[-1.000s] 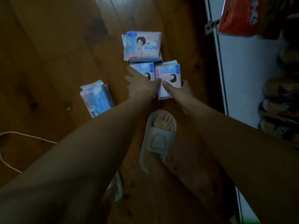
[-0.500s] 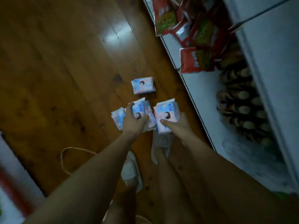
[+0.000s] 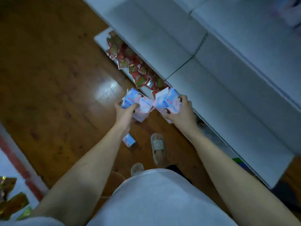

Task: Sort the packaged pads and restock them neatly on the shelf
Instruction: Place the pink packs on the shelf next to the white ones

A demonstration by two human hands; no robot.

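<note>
Shelf edge (image 3: 210, 121) beside hands' packs (image 3: 138, 103)

Single head-worn view, steeply downward over floor (image 3: 53, 88); shelf (image 3: 219, 79) at right

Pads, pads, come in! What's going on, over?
Left hand grips pad packs. Right hand grips more packs. One stray pack on floor. White shelf ahead, bare.
</note>
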